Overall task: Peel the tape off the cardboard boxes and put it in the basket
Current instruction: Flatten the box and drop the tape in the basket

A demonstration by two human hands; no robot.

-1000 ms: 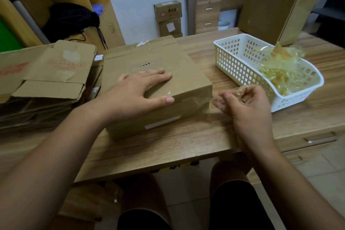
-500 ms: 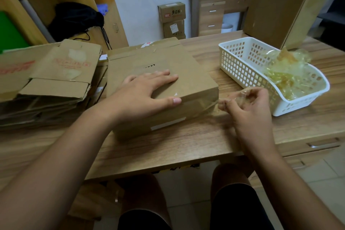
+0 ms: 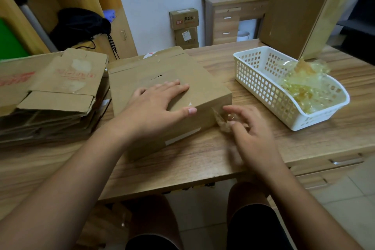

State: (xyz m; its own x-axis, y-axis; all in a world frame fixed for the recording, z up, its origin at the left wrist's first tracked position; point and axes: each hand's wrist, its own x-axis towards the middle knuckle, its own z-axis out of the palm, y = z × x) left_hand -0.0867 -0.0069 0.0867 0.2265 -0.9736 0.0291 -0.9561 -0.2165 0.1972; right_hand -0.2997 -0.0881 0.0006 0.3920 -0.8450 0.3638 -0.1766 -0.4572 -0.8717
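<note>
Tape (image 3: 220,123), crumpled and blurred, sits pinched in right hand (image 3: 253,138) beside box (image 3: 203,89).

box (image 3: 205,87): brown, lying flat | tape (image 3: 221,123): crumpled at box corner | basket (image 3: 261,85): white, right of box

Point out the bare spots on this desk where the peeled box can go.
Bare: the front strip of the desk between the box and the near edge; the back gap between box and basket; the corner right of the basket. Crowded: left side, under the flattened boxes; near gap, where the right hand pinches tape.
</note>
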